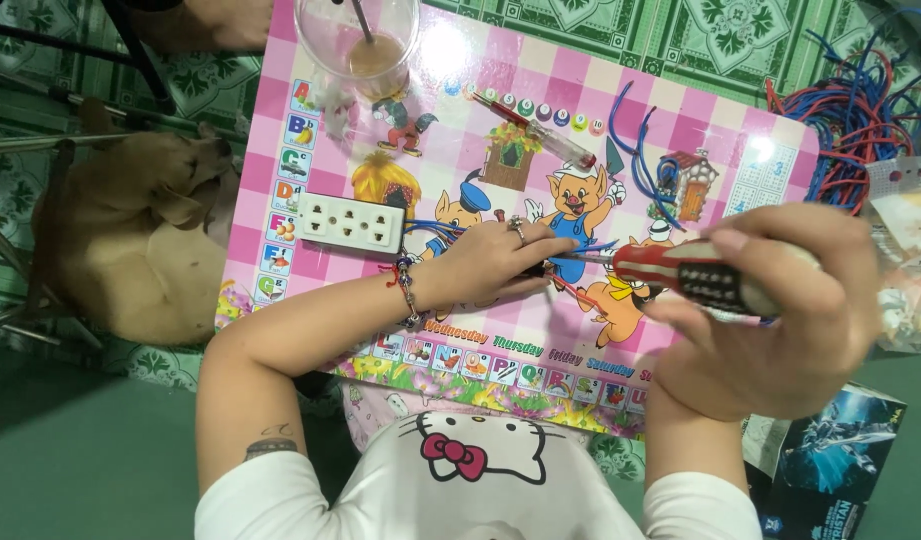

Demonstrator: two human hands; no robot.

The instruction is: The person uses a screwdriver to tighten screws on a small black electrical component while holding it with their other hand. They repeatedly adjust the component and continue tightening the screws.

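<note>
Pink checkered cartoon-printed surface on green patterned floor, right hand fingers around red-handled screwdriver, left hand fingers pinching blue wires.

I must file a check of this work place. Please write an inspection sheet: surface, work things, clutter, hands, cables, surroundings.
Surface: small pink table with cartoon pictures, low over a green floor.
Work things: screwdriver with red and black handle, tip at a small part under the left fingers; white socket strip lying apart to the left.
Clutter: plastic cup with brown drink and straw; tester pen.
Hands: left hand presses down on the small part; right hand grips the screwdriver handle.
Cables: blue wires on the table; heap of red and blue wires at upper right.
Surroundings: dog lying on the floor at left; dark box at lower right.
</note>
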